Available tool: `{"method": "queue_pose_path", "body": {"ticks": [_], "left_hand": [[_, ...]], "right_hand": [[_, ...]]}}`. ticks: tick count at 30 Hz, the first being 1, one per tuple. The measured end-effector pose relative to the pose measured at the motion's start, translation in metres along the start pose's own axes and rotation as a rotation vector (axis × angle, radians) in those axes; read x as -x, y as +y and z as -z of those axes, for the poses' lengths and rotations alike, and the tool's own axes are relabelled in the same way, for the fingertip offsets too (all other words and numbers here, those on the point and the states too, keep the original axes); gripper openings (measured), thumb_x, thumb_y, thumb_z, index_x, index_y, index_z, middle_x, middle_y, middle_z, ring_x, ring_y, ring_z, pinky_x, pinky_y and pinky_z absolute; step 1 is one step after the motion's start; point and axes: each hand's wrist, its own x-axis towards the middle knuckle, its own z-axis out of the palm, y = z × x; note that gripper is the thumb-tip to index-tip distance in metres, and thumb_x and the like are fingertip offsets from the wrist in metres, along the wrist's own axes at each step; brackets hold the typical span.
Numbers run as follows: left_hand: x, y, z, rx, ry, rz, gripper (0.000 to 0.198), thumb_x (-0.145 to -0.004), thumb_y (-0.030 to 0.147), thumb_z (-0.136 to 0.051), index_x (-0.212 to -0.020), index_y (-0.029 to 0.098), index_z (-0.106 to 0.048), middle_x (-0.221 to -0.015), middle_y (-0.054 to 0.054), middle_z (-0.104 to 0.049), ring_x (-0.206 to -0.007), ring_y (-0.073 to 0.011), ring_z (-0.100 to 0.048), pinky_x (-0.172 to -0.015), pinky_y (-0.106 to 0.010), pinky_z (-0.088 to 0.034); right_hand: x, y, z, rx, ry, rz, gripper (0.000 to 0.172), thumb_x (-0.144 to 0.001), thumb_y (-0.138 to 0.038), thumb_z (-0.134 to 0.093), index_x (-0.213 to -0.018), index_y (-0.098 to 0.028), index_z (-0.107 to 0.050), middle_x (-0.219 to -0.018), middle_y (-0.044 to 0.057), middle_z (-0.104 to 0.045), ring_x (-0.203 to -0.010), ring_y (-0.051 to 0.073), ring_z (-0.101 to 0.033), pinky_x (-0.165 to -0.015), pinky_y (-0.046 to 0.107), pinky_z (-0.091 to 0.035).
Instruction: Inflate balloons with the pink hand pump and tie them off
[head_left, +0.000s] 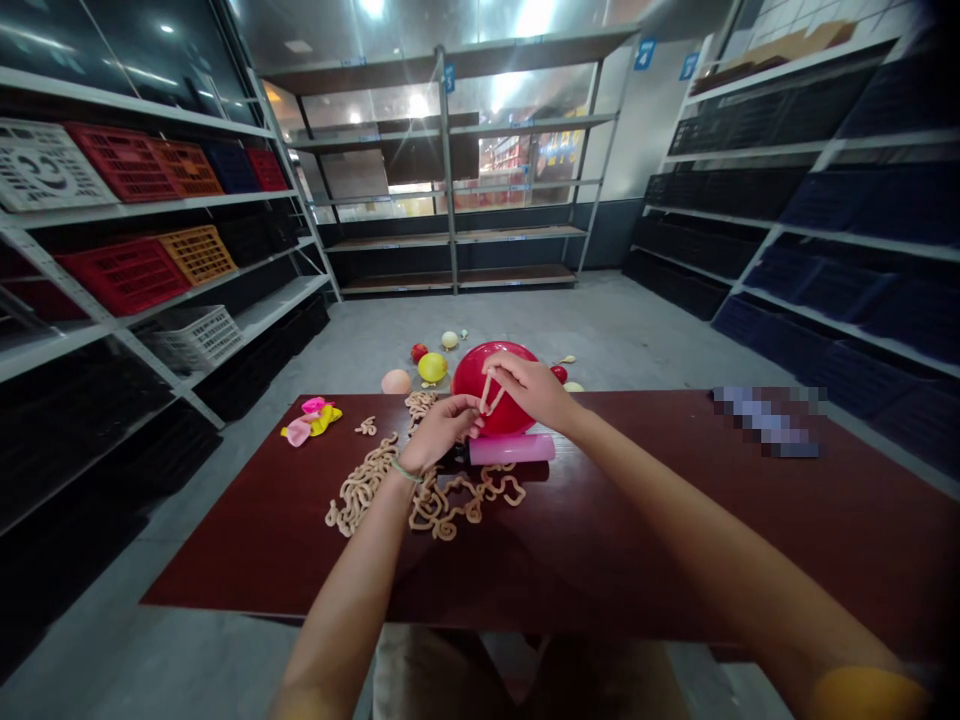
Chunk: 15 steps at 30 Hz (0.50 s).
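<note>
Both hands meet over the far middle of the table. My left hand (pixel 444 430), with a thin green band at its wrist, pinches one end of a limp beige strip (pixel 486 390). My right hand (pixel 531 385) pinches the same strip higher up, so that it bends between the fingers. Right behind them is a large, glossy, round red balloon (pixel 469 370), partly covered by the hands. Below lies a pink hand pump (pixel 517 449) with a black end. Piles of curled beige strips (pixel 361 490) spread around my left wrist.
Limp pink and yellow balloons (pixel 313 422) lie at the table's left. A blurred patch (pixel 769 420) covers something at the right. Small inflated balloons (pixel 433 368) rest beyond the dark red table (pixel 637 560). Shelves with crates (pixel 124 165) line the sides.
</note>
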Motion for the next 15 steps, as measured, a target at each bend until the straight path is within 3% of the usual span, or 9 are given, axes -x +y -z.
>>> {"method": "queue_pose_path", "body": {"ticks": [5,11,15], "left_hand": [[0.005,-0.005,0.004,-0.152,-0.063,-0.112,0.013,-0.081,0.021,-0.056,-0.088,0.016,-0.066,-0.072,0.001,-0.060,-0.064,-0.0093,-0.053,-0.062,-0.021,-0.041],[0.001,-0.017,0.005,-0.175,0.049,-0.071,0.015,-0.076,0.019,-0.049,-0.080,0.017,-0.064,-0.064,0.003,-0.054,-0.058,-0.0097,-0.047,-0.057,-0.021,-0.036],[-0.001,-0.017,0.006,-0.122,-0.040,-0.073,0.013,-0.080,0.025,-0.055,-0.086,0.017,-0.064,-0.069,0.002,-0.056,-0.059,-0.0094,-0.048,-0.059,-0.021,-0.039]], "right_hand": [[0.003,-0.001,-0.002,-0.016,-0.079,0.004,0.024,-0.099,-0.033,-0.039,-0.103,-0.025,-0.062,-0.102,0.003,-0.070,-0.093,0.017,-0.063,-0.086,0.033,-0.045],[0.004,-0.001,-0.005,-0.010,-0.114,0.000,0.025,-0.099,-0.033,-0.038,-0.104,-0.025,-0.061,-0.103,0.004,-0.069,-0.095,0.017,-0.063,-0.087,0.033,-0.046],[0.004,0.000,-0.002,0.002,-0.132,-0.053,0.023,-0.100,-0.035,-0.038,-0.104,-0.025,-0.059,-0.102,0.003,-0.069,-0.093,0.017,-0.064,-0.086,0.033,-0.046]]}}
